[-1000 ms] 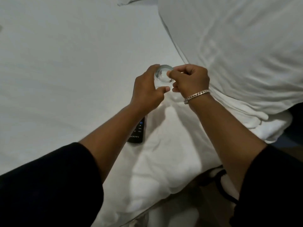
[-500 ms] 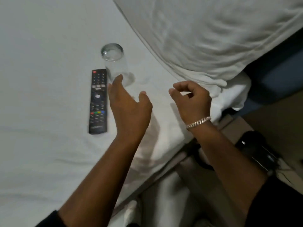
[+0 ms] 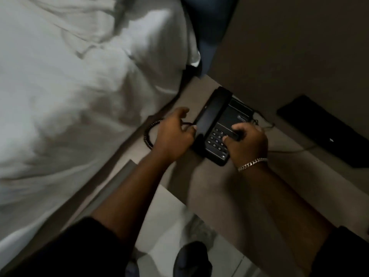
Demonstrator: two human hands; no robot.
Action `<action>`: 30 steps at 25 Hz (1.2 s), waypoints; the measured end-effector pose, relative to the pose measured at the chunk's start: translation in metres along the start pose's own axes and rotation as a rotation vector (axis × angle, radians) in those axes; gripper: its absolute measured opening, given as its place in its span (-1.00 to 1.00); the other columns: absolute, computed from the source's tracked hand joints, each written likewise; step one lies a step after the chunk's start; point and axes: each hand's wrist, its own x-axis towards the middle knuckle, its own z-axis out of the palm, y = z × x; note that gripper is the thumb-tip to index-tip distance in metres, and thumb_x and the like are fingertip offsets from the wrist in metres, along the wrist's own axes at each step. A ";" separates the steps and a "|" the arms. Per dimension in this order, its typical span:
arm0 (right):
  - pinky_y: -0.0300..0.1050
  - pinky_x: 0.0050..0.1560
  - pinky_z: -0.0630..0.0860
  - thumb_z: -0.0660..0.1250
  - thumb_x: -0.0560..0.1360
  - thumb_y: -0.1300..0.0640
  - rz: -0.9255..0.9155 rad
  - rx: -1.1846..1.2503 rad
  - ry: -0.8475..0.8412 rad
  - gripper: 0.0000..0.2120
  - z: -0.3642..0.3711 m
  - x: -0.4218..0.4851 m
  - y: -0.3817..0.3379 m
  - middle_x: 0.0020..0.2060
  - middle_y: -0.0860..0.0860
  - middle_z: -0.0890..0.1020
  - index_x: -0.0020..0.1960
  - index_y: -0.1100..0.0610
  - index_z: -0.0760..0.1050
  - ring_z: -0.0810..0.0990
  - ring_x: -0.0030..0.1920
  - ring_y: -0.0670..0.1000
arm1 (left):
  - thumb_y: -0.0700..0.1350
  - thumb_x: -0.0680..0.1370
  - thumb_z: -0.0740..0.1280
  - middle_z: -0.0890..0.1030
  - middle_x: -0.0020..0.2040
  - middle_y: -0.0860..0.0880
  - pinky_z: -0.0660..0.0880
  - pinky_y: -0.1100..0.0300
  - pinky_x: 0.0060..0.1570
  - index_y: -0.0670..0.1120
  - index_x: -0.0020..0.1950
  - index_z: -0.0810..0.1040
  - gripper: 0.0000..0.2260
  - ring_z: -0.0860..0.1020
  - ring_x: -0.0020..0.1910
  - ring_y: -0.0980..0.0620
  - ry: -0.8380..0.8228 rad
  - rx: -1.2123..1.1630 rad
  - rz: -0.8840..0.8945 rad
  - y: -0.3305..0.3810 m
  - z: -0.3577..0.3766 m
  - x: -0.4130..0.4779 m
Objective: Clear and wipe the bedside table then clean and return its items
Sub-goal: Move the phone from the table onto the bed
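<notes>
A black desk telephone (image 3: 220,114) with a keypad and its handset in the cradle sits on the beige bedside table (image 3: 215,188). My left hand (image 3: 173,134) grips the near end of the handset side, beside the coiled cord (image 3: 148,134). My right hand (image 3: 247,142), with a chain bracelet on the wrist, curls over the phone's right side and covers part of the keypad. The glass and the remote are out of view.
The white bed (image 3: 69,96) and a pillow (image 3: 159,37) lie left of the table. A flat black device (image 3: 327,130) rests at the table's right, with a thin cable (image 3: 289,150) running toward the phone. Pale floor (image 3: 169,222) and a dark shoe (image 3: 191,258) show below.
Both hands have left the glass standing on the bed by the remote. My view has swung right to the bedside table, where both hands now hold the telephone.
</notes>
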 end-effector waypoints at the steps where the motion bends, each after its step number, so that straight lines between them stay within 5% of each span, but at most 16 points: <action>1: 0.18 0.20 0.55 0.52 0.34 0.17 0.077 -0.002 -0.001 -0.59 -0.001 0.006 0.015 0.20 0.19 0.56 0.15 0.14 0.54 0.57 0.16 0.23 | -0.10 0.48 0.45 0.53 0.33 -0.13 0.45 0.19 0.08 -0.11 0.42 0.38 -0.46 0.55 0.23 -0.06 -0.115 0.044 -0.007 -0.002 0.015 0.010; 3: 0.02 0.24 0.52 0.51 0.38 0.14 0.251 0.118 -0.072 -0.45 0.004 0.015 0.036 0.28 0.23 0.52 0.30 0.22 0.41 0.54 0.24 0.24 | -0.06 0.40 0.53 0.51 0.34 -0.15 0.46 0.12 0.13 -0.09 0.43 0.34 -0.34 0.52 0.26 -0.11 -0.261 0.182 -0.015 -0.009 0.038 0.024; 6: -0.14 0.22 0.46 0.45 0.46 0.17 0.289 0.198 -0.171 -0.40 0.015 0.017 0.052 0.27 0.25 0.56 0.42 0.27 0.30 0.56 0.27 0.20 | -0.18 0.29 0.57 0.52 0.31 -0.20 0.47 0.02 0.24 -0.10 0.43 0.39 -0.26 0.52 0.26 -0.19 -0.215 0.261 -0.017 -0.016 0.056 0.034; 9: 0.20 0.23 0.58 0.45 0.45 0.22 0.248 0.231 -0.185 -0.37 0.018 0.007 0.054 0.28 0.26 0.57 0.46 0.22 0.28 0.61 0.23 0.21 | -0.27 0.35 0.49 0.57 0.27 -0.14 0.51 0.04 0.18 -0.07 0.36 0.49 -0.42 0.54 0.23 -0.16 -0.052 0.126 -0.093 -0.012 0.061 0.028; 13: 0.26 0.06 0.64 0.48 0.42 0.25 0.228 0.306 -0.116 -0.35 0.009 -0.020 0.037 0.25 0.29 0.56 0.44 0.20 0.31 0.65 0.11 0.20 | -0.28 0.36 0.44 0.55 0.23 -0.14 0.52 -0.22 0.16 -0.03 0.32 0.51 -0.47 0.53 0.19 -0.19 -0.003 0.082 -0.070 0.000 0.038 0.009; 16: 0.25 -0.01 0.66 0.51 0.40 0.20 0.125 0.312 -0.065 -0.38 0.000 -0.051 -0.005 0.16 0.23 0.63 0.40 0.15 0.37 0.68 -0.01 0.12 | -0.29 0.35 0.45 0.51 0.27 -0.09 0.38 -0.15 0.34 -0.03 0.34 0.48 -0.43 0.46 0.28 -0.11 0.095 0.016 -0.034 0.005 -0.012 -0.017; 22: 0.18 -0.15 0.69 0.49 0.29 -0.01 -0.161 0.323 -0.065 -0.37 -0.005 -0.126 -0.150 -0.08 -0.03 0.67 0.33 0.06 0.45 0.69 -0.13 0.01 | -0.11 0.30 0.35 0.47 0.20 0.12 0.41 0.11 0.22 0.07 0.32 0.47 -0.44 0.47 0.21 -0.06 0.362 -0.122 0.045 0.018 -0.168 -0.078; 26: 0.22 -0.16 0.68 0.53 0.31 0.09 -0.225 0.459 -0.198 -0.46 0.038 -0.147 -0.232 -0.12 -0.03 0.66 0.26 0.00 0.46 0.68 -0.16 0.01 | -0.04 0.28 0.34 0.46 0.17 0.15 0.52 -0.07 0.13 0.14 0.29 0.47 -0.44 0.49 0.14 -0.08 0.452 -0.132 0.019 -0.001 -0.271 -0.088; 30: 0.27 -0.08 0.66 0.53 0.36 0.18 -0.197 0.487 -0.318 -0.51 0.112 -0.150 -0.291 -0.08 0.12 0.65 0.25 0.05 0.46 0.69 -0.11 0.16 | -0.07 0.26 0.34 0.55 0.24 -0.03 0.52 -0.12 0.20 0.06 0.33 0.49 -0.39 0.57 0.15 -0.13 0.442 -0.145 -0.077 -0.040 -0.343 -0.060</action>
